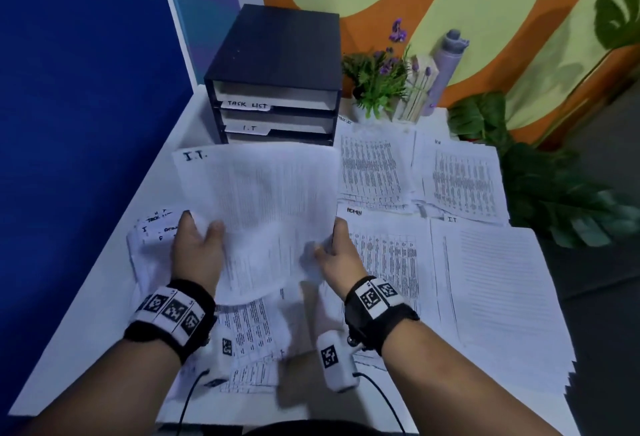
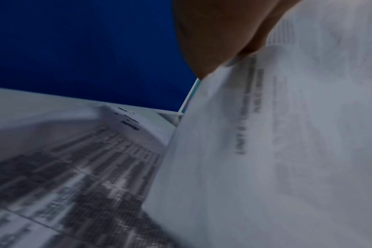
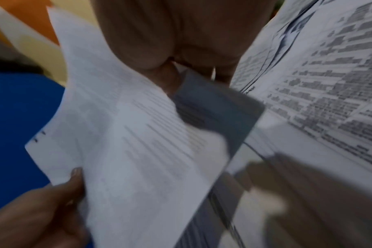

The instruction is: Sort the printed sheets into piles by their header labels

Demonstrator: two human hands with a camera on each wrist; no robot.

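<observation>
We counted two bare hands (image 1: pixel 197 248), one white printed sheet headed "I.T." (image 1: pixel 263 207), four paper piles toward the white table's (image 1: pixel 86 314) right edge, one black three-slot letter tray (image 1: pixel 277 72), one lilac bottle (image 1: pixel 446 65).

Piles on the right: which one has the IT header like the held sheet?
The near-right pile, marked IT at its top edge. The pile left of it reads ADMIN; the two far piles carry dense tables.

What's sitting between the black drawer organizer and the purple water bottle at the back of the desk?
In the head view, a small potted plant with purple flowers stands between the black drawer organizer and the purple water bottle.
</observation>
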